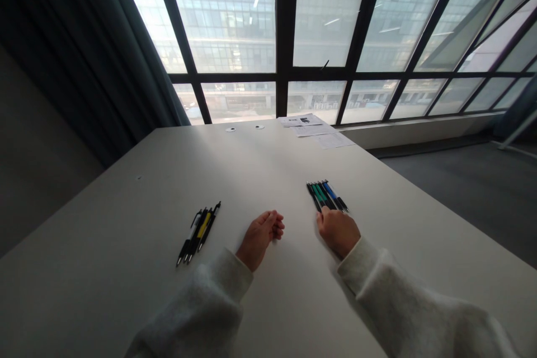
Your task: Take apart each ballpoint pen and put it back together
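Observation:
On the right of the white table, several pens lie side by side in a tight row, among them green pens and a blue pen. My right hand is closed at the near end of this row, its fingertips on a pen there and covering the lower ends of some. In the middle, my left hand rests with its fingers curled in and nothing visible in them. Left of it lies a looser group of black pens, a yellow pen among them, tips toward me.
Printed papers lie at the table's far edge, near two round cable-hole covers. A dark curtain hangs at the left. Large windows stand behind the table, and grey floor shows past its right edge.

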`<action>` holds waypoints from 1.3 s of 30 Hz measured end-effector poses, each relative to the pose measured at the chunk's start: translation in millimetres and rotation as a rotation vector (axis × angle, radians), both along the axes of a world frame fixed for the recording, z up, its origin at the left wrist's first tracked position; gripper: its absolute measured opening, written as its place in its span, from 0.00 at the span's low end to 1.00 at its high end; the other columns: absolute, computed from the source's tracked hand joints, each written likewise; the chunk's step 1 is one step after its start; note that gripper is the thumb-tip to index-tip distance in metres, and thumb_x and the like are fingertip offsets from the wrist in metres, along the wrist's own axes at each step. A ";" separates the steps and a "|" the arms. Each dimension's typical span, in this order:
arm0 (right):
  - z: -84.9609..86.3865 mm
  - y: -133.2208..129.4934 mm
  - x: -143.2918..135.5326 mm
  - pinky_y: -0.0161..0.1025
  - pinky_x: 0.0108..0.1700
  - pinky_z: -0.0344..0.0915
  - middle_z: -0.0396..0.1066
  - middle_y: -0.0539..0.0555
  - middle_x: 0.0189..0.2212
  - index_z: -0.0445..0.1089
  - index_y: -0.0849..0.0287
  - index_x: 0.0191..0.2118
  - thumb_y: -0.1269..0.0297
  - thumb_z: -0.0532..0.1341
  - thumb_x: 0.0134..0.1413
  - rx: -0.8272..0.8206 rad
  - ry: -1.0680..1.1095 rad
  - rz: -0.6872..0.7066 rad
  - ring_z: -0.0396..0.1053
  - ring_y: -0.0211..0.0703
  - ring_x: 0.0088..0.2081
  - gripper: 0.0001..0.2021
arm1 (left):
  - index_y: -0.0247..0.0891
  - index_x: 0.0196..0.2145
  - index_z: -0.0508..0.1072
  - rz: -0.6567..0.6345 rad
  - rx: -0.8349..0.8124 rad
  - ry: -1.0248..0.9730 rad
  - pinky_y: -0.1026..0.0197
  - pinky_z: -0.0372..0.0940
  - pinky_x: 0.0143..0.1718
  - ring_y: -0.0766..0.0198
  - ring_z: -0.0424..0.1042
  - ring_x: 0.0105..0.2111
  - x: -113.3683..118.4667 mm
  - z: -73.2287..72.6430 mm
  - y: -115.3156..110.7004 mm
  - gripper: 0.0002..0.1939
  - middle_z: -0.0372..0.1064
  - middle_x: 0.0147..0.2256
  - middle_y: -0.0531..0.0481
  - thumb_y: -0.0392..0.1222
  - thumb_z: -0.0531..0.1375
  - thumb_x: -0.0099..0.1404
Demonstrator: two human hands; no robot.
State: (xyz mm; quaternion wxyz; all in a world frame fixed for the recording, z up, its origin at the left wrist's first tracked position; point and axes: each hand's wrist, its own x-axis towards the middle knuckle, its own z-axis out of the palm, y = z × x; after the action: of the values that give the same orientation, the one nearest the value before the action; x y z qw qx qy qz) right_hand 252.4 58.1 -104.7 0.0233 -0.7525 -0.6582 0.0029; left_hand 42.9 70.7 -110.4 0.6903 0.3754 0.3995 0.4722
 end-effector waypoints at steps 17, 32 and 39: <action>-1.7 -0.1 0.3 0.39 0.36 0.65 0.78 0.62 0.33 0.72 0.63 0.38 0.62 0.50 0.67 0.001 -0.005 -0.002 0.78 0.50 0.35 0.16 | 0.33 0.29 0.73 -0.003 0.007 0.013 0.63 0.60 0.27 0.68 0.66 0.23 -0.3 -0.9 0.7 0.24 0.69 0.24 0.51 0.59 0.69 0.51; -1.6 -0.2 0.7 0.39 0.35 0.65 0.79 0.61 0.33 0.74 0.62 0.36 0.64 0.50 0.65 0.018 -0.010 -0.005 0.78 0.51 0.34 0.15 | 0.33 0.29 0.73 -0.005 0.005 0.012 0.64 0.60 0.27 0.68 0.66 0.24 -0.3 -1.7 0.1 0.24 0.69 0.24 0.51 0.59 0.69 0.51; -0.7 -0.7 0.7 0.39 0.36 0.65 0.79 0.62 0.33 0.75 0.62 0.35 0.64 0.51 0.65 0.016 0.002 0.004 0.78 0.49 0.35 0.16 | 0.33 0.29 0.73 -0.007 0.011 0.012 0.64 0.60 0.27 0.68 0.66 0.24 0.1 -0.9 0.6 0.24 0.68 0.24 0.51 0.60 0.69 0.51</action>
State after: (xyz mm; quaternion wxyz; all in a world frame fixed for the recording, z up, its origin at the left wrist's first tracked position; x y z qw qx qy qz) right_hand 253.1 57.4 -105.4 0.0300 -0.7510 -0.6596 -0.0016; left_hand 43.0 71.2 -111.2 0.6875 0.3835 0.3994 0.4698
